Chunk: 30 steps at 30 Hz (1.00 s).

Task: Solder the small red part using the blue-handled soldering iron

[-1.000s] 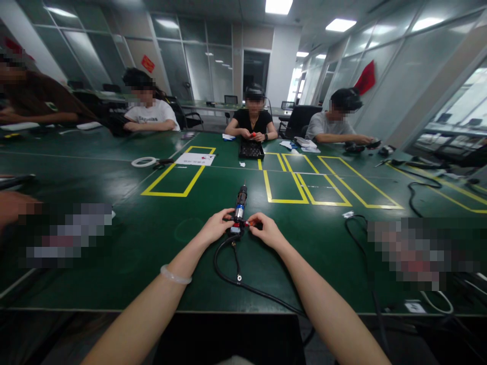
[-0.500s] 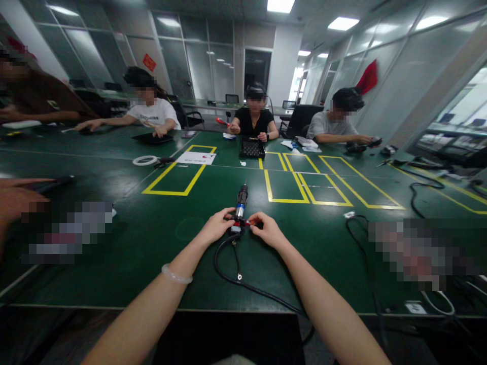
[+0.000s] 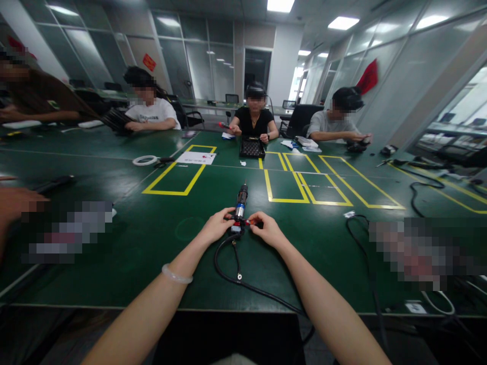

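In front of me on the green table (image 3: 198, 274) lies a slim cylindrical motor unit (image 3: 240, 209) with black, blue and silver sections and a thin tip pointing away. A black power cord (image 3: 219, 271) runs from its near end, beside a short lead ending in a ring terminal (image 3: 239, 276). My left hand (image 3: 217, 224) has its fingers closed on the unit's left side, near its rear. On the right side my right hand (image 3: 266, 228) pinches a small red-orange part (image 3: 251, 222) against the unit; its exact kind is too small to tell.
Yellow tape outlines (image 3: 287, 200) mark the table. Further off are a white sheet (image 3: 197, 158), a coiled white cable (image 3: 144, 160) and a black tray (image 3: 252, 148). A black cable (image 3: 353, 228) runs down the right. Co-workers sit across, and another person's hand (image 3: 19, 205) is at left.
My hands and the motor unit stay where they were. Across the table, a co-worker at left has lifted a black tray-like thing, and the hand at far left has shifted slightly.
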Tool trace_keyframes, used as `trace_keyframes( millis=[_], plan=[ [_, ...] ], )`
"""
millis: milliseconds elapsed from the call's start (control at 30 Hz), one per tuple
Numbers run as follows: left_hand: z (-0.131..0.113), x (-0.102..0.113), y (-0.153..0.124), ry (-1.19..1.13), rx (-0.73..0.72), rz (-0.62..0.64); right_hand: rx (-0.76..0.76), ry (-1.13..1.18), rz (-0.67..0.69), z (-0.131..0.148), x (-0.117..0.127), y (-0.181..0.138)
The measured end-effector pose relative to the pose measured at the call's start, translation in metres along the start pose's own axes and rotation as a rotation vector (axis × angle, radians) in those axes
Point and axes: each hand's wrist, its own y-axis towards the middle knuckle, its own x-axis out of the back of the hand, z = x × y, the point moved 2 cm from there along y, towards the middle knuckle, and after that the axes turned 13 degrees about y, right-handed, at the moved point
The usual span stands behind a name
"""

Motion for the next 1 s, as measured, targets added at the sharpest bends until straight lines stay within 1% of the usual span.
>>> trace_keyframes(
  millis=[233, 467, 1000],
  plan=[
    [-0.003, 0.001, -0.002, 0.017, -0.001, -0.004, -0.007, -0.006, 0.0, 0.0, 0.0, 0.0],
    [-0.001, 0.0, -0.001, -0.005, -0.016, -0.006, -0.001, 0.007, -0.003, 0.0, 0.001, 0.001],
    [0.004, -0.002, 0.001, 0.006, -0.029, -0.001, -0.017, 0.078, -0.009, -0.013, 0.004, 0.003]
  ],
)
